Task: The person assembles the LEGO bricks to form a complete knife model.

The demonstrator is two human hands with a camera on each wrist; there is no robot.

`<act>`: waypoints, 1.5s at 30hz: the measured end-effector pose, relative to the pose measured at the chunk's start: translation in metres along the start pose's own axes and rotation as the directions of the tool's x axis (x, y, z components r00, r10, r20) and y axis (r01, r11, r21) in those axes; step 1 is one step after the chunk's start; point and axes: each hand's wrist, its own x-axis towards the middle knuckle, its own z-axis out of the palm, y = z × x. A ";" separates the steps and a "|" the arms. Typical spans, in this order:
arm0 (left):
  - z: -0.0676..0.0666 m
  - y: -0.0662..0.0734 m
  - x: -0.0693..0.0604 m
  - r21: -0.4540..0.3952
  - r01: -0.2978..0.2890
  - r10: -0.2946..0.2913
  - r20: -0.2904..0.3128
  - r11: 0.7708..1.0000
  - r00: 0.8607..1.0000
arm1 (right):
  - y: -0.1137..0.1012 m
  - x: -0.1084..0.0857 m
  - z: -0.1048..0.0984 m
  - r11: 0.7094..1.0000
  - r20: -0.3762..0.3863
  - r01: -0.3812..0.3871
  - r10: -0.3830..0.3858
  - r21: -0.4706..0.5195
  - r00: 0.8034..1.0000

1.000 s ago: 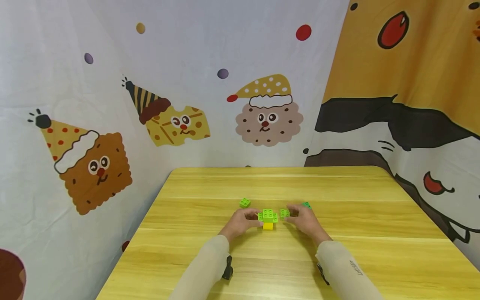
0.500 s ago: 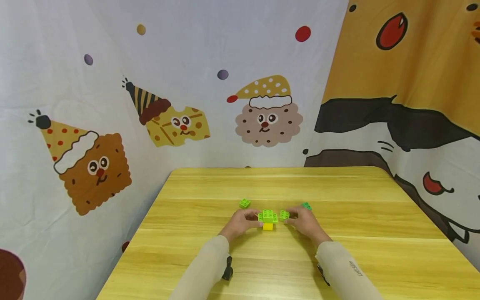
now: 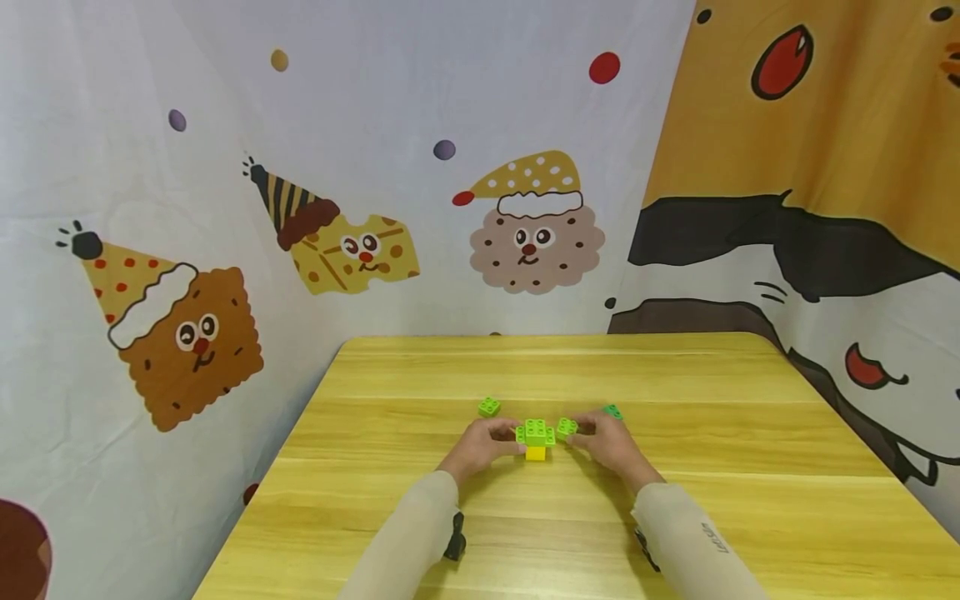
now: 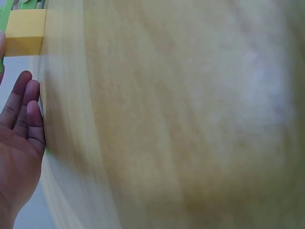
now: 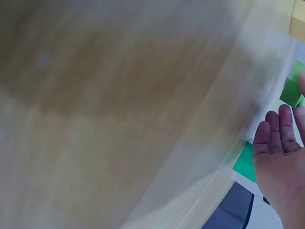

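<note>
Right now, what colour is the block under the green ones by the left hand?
The lower block is yellow, clearest in the head view.

"Any writing to be read?"
"One small line of dark lettering (image 3: 714, 537), on the light right sleeve (image 3: 678, 529), between four and five o'clock in the head view."
"What does it say?"
"I can't spell it: too small, and it slants down toward five o'clock."

Arms (image 3: 408, 529) angle in, short of the far edge of the table (image 3: 555, 362). Left hand (image 3: 481, 445) pinches, right hand (image 3: 611, 443) ditto.
</note>
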 end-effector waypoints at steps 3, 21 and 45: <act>0.000 -0.001 0.000 -0.005 0.001 -0.001 0.001 1.000 1.000 | -0.003 0.000 -0.002 0.999 0.004 -0.021 0.021 0.025 1.000; 0.001 0.005 -0.003 -0.014 -0.008 0.008 -0.013 1.000 1.000 | -0.016 0.002 -0.010 1.000 -0.025 0.003 -0.002 0.021 1.000; 0.001 0.001 0.001 -0.003 0.007 -0.007 -0.004 1.000 1.000 | -0.044 0.005 -0.009 0.998 -0.023 0.047 -0.046 0.049 0.999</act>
